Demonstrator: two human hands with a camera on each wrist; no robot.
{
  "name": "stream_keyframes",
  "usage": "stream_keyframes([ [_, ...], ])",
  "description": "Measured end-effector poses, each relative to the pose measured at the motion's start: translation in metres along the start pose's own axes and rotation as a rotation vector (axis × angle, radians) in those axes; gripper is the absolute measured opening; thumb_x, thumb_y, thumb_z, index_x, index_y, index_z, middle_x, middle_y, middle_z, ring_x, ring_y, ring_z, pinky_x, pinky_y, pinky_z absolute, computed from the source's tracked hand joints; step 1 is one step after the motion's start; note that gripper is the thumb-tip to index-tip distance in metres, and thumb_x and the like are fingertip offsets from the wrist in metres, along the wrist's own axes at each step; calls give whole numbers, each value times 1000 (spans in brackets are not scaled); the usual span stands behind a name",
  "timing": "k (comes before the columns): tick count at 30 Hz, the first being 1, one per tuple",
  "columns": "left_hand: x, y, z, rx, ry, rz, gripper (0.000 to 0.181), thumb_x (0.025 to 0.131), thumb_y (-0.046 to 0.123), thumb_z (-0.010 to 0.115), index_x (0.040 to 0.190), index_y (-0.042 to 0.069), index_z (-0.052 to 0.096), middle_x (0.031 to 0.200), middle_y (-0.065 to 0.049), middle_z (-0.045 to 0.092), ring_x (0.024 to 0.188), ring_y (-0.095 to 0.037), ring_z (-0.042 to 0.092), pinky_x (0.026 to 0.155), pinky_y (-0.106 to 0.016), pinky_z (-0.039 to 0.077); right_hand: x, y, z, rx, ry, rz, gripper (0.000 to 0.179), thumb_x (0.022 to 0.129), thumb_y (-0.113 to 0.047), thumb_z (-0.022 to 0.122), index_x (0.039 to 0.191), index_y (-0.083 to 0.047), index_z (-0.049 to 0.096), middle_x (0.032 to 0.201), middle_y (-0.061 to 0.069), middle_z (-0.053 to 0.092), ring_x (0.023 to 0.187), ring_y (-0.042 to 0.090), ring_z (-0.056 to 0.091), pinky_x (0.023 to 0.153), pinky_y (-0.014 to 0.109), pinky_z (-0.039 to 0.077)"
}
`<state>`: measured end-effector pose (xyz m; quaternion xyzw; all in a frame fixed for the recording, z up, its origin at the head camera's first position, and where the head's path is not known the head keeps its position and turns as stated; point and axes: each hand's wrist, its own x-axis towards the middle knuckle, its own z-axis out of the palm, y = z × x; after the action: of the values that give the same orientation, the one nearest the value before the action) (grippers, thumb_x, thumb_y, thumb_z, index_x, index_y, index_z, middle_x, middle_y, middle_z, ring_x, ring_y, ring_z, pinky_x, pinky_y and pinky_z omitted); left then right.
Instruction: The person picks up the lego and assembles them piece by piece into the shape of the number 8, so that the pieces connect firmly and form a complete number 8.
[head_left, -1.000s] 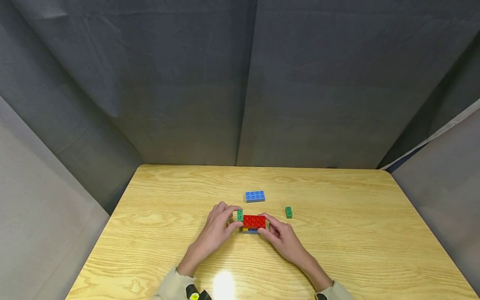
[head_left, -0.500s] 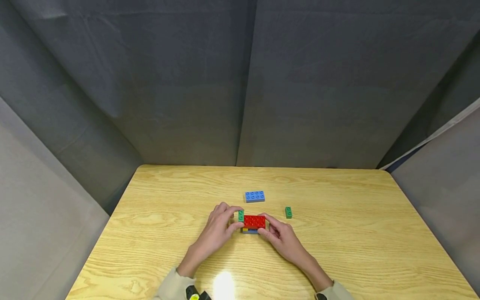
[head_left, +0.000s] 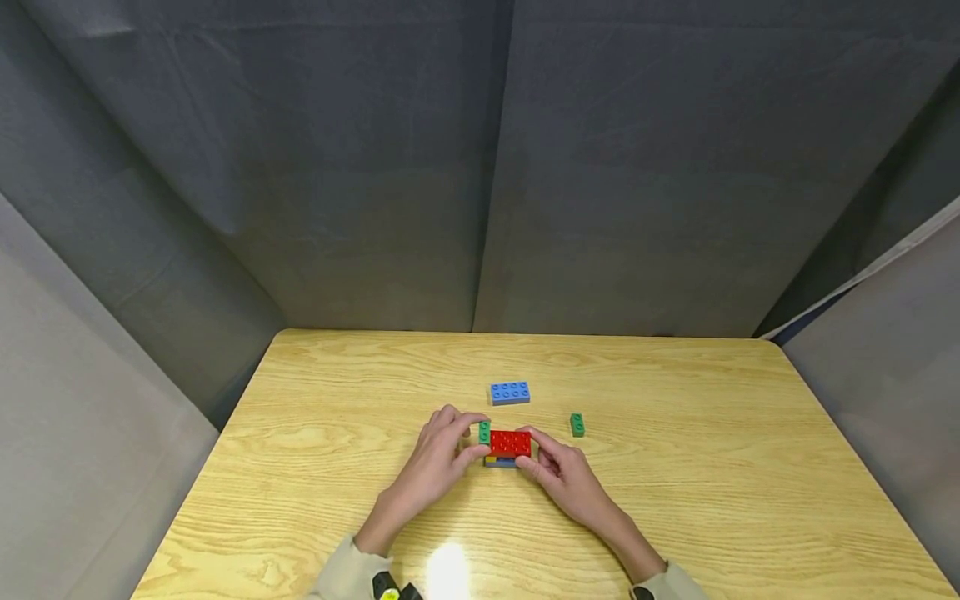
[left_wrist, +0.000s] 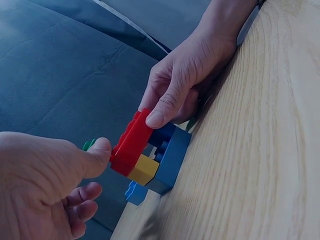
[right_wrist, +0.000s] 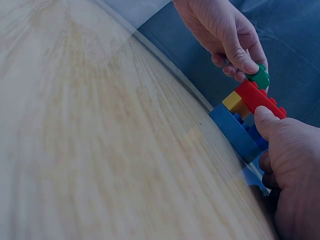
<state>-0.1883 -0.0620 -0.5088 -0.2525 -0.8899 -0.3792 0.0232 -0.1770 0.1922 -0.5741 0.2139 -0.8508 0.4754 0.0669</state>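
Observation:
Between thumb and index finger my left hand pinches a small green two-stud brick, right at the left end of a red brick's studded top. In the right wrist view that green brick sits slightly tilted over the red end. My right hand grips the red brick's right end. Under the red brick, a yellow brick stands at the left end on a blue base brick. A dark blue piece shows between red and base near the right fingers.
Behind the stack a loose blue eight-stud brick lies on the wooden table. Another green two-stud brick lies to the right, beyond my right hand. Grey cloth curtains rise behind the table's far edge.
My left hand has shifted slightly right, bringing the green brick from beside the red brick to over its left end. The right hand keeps its hold.

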Motion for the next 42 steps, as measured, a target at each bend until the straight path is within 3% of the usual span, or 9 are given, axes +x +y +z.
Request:
stream_keyframes([
  [25,-1,3,8,13,-2,2,45,97,25,75,138,12,64,98,-9,55,86,-13,40,80,-32,36,0,-4,-1,4,-5,12,40,102,-27,69,141,-17,64,63,-14,43,54,-3,30,50,17,29],
  [42,0,-1,22,-6,71,15,44,96,24,76,135,8,65,96,-2,54,85,-12,43,74,-27,41,1,-4,-1,-12,-5,10,38,103,-27,69,141,-23,63,63,-13,43,54,-3,30,51,17,29],
])
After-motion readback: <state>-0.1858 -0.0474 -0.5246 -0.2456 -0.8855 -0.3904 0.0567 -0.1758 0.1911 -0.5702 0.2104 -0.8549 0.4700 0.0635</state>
